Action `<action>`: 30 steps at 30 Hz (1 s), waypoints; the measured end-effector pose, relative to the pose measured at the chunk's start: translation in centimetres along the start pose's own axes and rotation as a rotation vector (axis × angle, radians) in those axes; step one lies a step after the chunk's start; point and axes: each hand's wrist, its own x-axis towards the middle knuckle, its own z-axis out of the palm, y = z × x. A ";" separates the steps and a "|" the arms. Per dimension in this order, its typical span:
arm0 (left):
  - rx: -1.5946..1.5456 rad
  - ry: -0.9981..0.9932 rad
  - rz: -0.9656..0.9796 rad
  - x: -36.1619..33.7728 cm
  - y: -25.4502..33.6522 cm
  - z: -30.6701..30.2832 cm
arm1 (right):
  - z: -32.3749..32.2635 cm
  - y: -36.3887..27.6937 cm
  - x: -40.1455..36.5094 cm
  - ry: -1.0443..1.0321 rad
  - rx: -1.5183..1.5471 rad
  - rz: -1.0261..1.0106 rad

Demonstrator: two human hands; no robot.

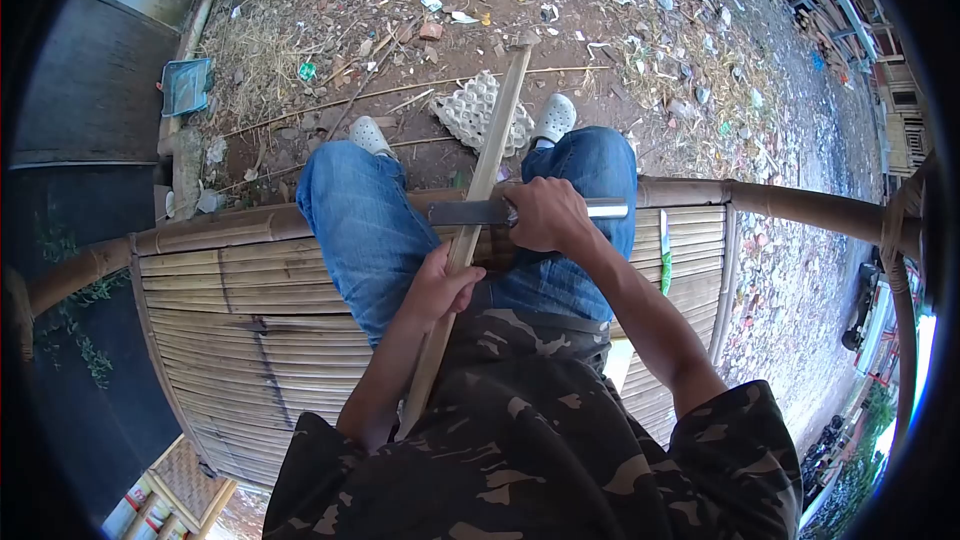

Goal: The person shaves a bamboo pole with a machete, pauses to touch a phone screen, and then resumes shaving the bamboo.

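Note:
A long pale bamboo or wooden strip [499, 130] runs up from my lap, between my knees, and out over the ground. My left hand [438, 287] is closed round its lower part, with the thumb across the front. Above it, my right hand [548, 215] grips a knife [462, 213] with a broad dark blade and a shiny metal handle that sticks out to the right of my fist. The blade lies crosswise over the strip, a short way above my left fingers. The strip's lower end rests against my camouflage shirt.
I sit on a bamboo slat bench [260, 315] with a thick bamboo pole [690, 191] along its front edge. A grey egg tray [470, 112] lies between my shoes. Litter and straw cover the ground. A blue crate [186, 87] stands at the left by a dark wall.

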 end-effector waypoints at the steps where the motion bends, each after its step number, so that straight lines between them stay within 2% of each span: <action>1: -0.001 0.000 0.001 0.1 0.0 0.0 | -0.3 0.0 -0.1 0.015 0.029 -0.014; 3: -0.117 -0.056 -0.011 0.1 0.0 -0.2 | -0.6 0.0 -0.1 0.029 0.057 -0.038; 11: -0.040 0.003 0.031 0.2 -0.2 -0.1 | -0.4 0.4 1.6 0.021 0.011 0.014; 15: 0.005 0.006 0.047 -0.2 -0.3 0.1 | -1.1 2.6 4.0 0.139 0.061 0.098; 19: 0.014 0.004 0.043 0.0 -0.3 -0.2 | -1.1 2.0 3.8 0.123 0.026 0.081; 23: -0.013 0.026 0.031 -0.2 -0.4 0.1 | -0.3 0.0 0.4 0.005 0.008 -0.045; 25: 0.010 0.023 0.025 -0.3 -0.3 0.2 | -0.6 0.1 0.5 -0.019 0.021 -0.027; 28: 0.067 0.028 0.046 -0.3 -0.2 0.4 | -1.3 2.1 3.4 0.127 0.068 0.162; 30: 0.072 0.040 0.059 0.0 -0.5 -0.1 | -1.2 2.5 4.6 0.119 0.015 0.119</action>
